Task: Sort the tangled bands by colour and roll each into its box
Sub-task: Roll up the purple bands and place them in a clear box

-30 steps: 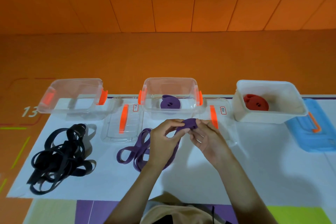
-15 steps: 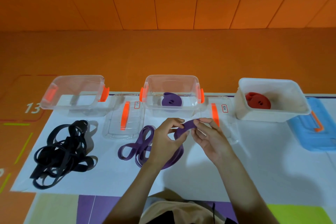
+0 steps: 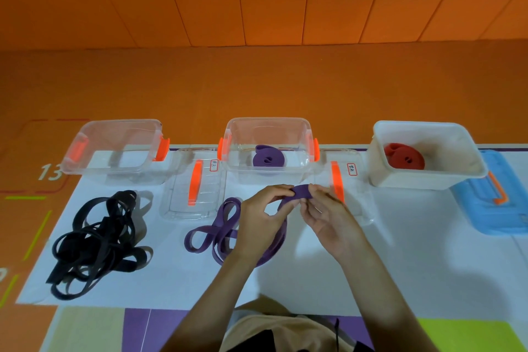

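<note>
Left hand (image 3: 260, 217) and right hand (image 3: 331, 220) still pinch the purple band (image 3: 303, 191) end between fingertips, just before the middle box (image 3: 268, 120). The tail stays looped on the white mat (image 3: 400, 251) — barely any shift.

Indoor play or activity room, work done at floor level: orange mat-like floor (image 3: 257, 86) meets a wall (image 3: 257, 0) of seamed orange panels, with a white "13" (image 3: 50, 171) in a red-outlined square and yellow-green lines (image 3: 37, 234) marked off the sheet's left edge. White sheet (image 3: 400, 251) lies flat on the floor, purple (image 3: 143, 328) and lime (image 3: 463, 334) squares showing past its near edge. Boxes (image 3: 268, 120) stand in a row along the far edge, with hand-labelled lids (image 3: 197, 208) beside them; reads as a laid-out sorting station.
</note>
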{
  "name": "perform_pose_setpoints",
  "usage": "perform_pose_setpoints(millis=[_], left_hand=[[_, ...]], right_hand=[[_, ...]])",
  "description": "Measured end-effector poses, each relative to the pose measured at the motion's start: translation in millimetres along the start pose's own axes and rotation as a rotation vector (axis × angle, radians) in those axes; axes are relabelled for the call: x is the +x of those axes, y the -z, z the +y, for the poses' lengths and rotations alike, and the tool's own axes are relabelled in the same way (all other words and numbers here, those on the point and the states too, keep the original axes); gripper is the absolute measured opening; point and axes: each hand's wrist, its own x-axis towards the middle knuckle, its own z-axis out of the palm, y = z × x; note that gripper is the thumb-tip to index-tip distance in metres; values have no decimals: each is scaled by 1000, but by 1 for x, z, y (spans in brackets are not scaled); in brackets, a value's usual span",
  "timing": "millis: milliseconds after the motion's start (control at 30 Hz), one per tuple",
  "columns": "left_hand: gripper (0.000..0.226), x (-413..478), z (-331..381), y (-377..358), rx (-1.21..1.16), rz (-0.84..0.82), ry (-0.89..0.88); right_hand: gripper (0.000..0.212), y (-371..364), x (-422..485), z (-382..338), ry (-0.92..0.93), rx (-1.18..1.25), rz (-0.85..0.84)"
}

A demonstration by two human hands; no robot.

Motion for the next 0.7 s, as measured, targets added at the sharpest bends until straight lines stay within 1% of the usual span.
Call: perform_pose_setpoints(millis=[100,167,233,333,433,567,633,700], left_hand=[[22,1,6,-1,-61,25,22],[23,1,7,-2,-88,44,36],[19,1,5,-4,-105,55,49],[15,0,5,-8,-132,56,86],[16,-2,2,-8,-125,5,64],[27,1,-6,-5,-96,-118,74],[29,1,-7,-5,-92,-137,95],[31,2,-5,-4,-93,-127,87]], right_hand=[[16,1,2,6,-88,-3,5],[19,1,3,8,-113,-17,2],[22,2,3,8,-101,-36,-25],[21,5,2,7,-39,-89,-67],[20,11,1,8,-36,-130,-93],[18,11,-3,1,-61,-191,-70],[25,12,-6,-2,-61,-277,-57],[33,12,-8,-3,-54,-398,-84]])
